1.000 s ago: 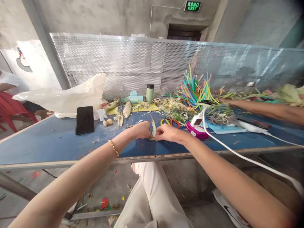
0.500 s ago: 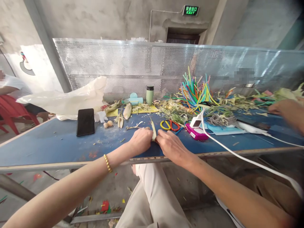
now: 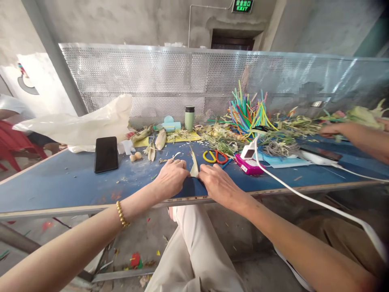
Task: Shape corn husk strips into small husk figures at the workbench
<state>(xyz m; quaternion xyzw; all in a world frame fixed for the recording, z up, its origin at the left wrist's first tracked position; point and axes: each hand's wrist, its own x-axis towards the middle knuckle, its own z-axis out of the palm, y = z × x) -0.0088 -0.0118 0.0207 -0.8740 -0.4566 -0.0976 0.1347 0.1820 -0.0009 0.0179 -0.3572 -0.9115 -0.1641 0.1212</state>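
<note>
A pale, pointed corn husk point(image 3: 193, 164) stands up between my hands at the table's front edge. My left hand point(image 3: 172, 175) is closed, its fingers pinching the husk's lower left side. On the opposite side my right hand point(image 3: 217, 181) grips the lower right edge, fingertips bent down. Thin husk shreds point(image 3: 174, 156) show just beyond my left fingers. Scissors point(image 3: 215, 156) with yellow and orange handles lie a little past my right hand. Both sets of fingertips are partly hidden.
On the blue table point(image 3: 57, 184) are a black phone point(image 3: 106, 154), wooden beads point(image 3: 135, 156), a green bottle point(image 3: 189, 119), a magenta box point(image 3: 249, 165) and colourful pipe cleaners point(image 3: 247, 111). A white cable point(image 3: 291, 192) crosses at right. Another person's hand point(image 3: 331, 130) reaches in there.
My hands have drawn slightly apart, and the husk between them looks wider at its base. The other person's hand at the right has moved leftward. The view has tilted down slightly.
</note>
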